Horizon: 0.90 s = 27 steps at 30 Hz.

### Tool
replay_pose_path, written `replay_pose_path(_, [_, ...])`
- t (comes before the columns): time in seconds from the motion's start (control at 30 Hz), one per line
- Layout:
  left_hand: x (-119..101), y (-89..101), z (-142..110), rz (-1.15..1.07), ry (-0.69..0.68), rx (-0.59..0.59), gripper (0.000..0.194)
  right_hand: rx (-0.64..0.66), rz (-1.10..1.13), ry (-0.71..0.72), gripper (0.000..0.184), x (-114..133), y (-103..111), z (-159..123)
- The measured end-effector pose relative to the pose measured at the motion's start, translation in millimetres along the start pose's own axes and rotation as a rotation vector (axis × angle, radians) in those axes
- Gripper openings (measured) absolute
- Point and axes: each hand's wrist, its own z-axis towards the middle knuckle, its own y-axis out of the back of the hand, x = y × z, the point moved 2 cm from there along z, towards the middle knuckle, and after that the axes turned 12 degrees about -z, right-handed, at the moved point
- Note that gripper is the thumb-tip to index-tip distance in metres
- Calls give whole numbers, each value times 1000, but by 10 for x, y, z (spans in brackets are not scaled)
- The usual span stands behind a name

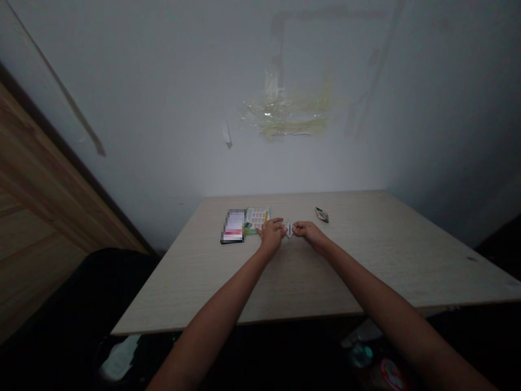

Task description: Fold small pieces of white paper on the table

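Both my arms reach out over a pale wooden table (366, 260). My left hand (271, 233) and my right hand (308, 232) meet near the table's middle, and each pinches one side of a small white folded piece of paper (288, 229) held between them. The fingers of both hands are closed on it. Just left of my left hand lies a colourful printed sheet (256, 218). Further left lies a phone (233, 227) with its screen lit.
A small dark folded object (322, 214) lies on the table behind my right hand. A white wall with tape remains (285, 117) rises behind the table. A wooden panel (36, 217) stands at the left. Dim clutter (366, 355) lies under the table's front edge.
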Motion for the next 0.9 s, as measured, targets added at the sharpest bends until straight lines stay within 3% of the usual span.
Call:
replay_pose_path(0.63, [46,-20,19,-38,0,-31,11,-46,11,3,31,14,4,-7])
replay_pose_path(0.9, [33,87,-6,-26,20,-70,6,-79,-51,37,34,32,35,-28])
